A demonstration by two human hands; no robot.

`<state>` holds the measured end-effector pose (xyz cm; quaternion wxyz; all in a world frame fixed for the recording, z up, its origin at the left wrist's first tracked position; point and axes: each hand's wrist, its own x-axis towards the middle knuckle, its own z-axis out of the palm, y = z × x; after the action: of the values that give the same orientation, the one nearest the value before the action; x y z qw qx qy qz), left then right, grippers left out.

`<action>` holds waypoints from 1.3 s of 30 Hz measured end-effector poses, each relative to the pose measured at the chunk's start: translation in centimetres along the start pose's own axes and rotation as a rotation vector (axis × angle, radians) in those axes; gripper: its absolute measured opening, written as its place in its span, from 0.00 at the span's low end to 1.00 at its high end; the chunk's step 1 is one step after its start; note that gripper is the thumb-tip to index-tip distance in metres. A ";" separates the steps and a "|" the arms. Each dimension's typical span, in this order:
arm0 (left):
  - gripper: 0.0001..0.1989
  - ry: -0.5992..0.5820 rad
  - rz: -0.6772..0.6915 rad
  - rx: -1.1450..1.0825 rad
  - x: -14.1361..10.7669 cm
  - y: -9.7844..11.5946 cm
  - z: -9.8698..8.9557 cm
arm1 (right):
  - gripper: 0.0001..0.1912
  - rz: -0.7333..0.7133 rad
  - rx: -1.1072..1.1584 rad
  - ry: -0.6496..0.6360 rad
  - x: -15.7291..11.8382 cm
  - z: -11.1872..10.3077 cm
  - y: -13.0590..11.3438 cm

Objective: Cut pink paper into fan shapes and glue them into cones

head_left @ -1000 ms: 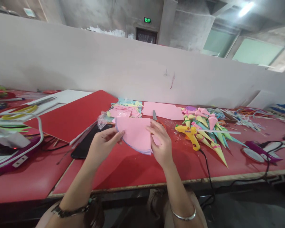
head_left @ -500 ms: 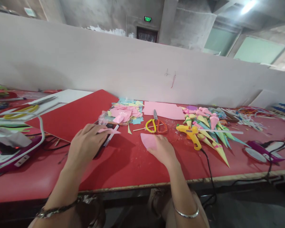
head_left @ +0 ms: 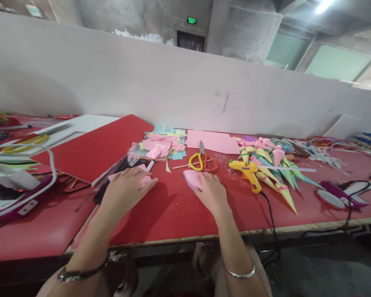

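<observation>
Near the desk's front edge, the right hand lies half curled over 1 rounded pink paper. The left hand, loosely spread, covers another pink sheet; I cannot tell whether either grips.

curved-edge pink paper: bluish rim, lay on red bench, partly covered | pointed pink piece: was farther left, mostly hidden

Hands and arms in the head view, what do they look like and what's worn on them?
The left hand is ungloved, no sleeve in view, with a dark bracelet showing silvery parts. The right hand, likewise ungloved and sleeveless, has a smooth silver-coloured bangle.
</observation>
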<state>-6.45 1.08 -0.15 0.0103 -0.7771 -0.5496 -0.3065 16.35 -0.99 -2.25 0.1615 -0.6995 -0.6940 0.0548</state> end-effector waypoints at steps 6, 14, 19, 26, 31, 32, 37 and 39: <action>0.19 -0.241 0.057 -0.012 0.1 2.3 1.5 | 0.17 0.057 -0.015 0.073 0.1 -0.4 0.4; 0.23 -0.035 0.090 -0.085 -0.1 4.7 2.6 | 0.10 -0.253 0.691 0.440 0.3 -1.2 -0.5; 0.16 -0.046 -0.022 -0.070 0.3 5.1 3.0 | 0.11 -0.138 1.136 0.331 0.0 -0.7 -2.0; 0.10 -0.034 0.028 0.040 0.5 5.0 1.7 | 0.09 -0.274 1.091 0.260 -0.1 -1.5 -1.3; 0.12 0.018 0.098 0.295 0.4 5.7 1.2 | 0.06 -0.261 1.024 0.297 -0.5 -2.4 -1.3; 0.12 0.002 0.084 0.259 0.4 5.8 1.2 | 0.08 -0.226 1.022 0.272 -0.5 -2.3 -1.2; 0.15 -0.018 -0.021 -0.102 0.7 5.6 0.7 | 0.19 -0.153 1.122 0.153 -0.3 -1.7 -0.8; 0.17 0.013 -0.040 -0.189 0.8 5.6 0.5 | 0.20 -0.150 1.143 0.137 -0.3 -1.7 -0.7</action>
<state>-1.24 -0.32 1.67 -0.0656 -0.7615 -0.5335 -0.3622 16.15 -1.57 -0.52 0.5615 -0.4521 -0.5897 0.3641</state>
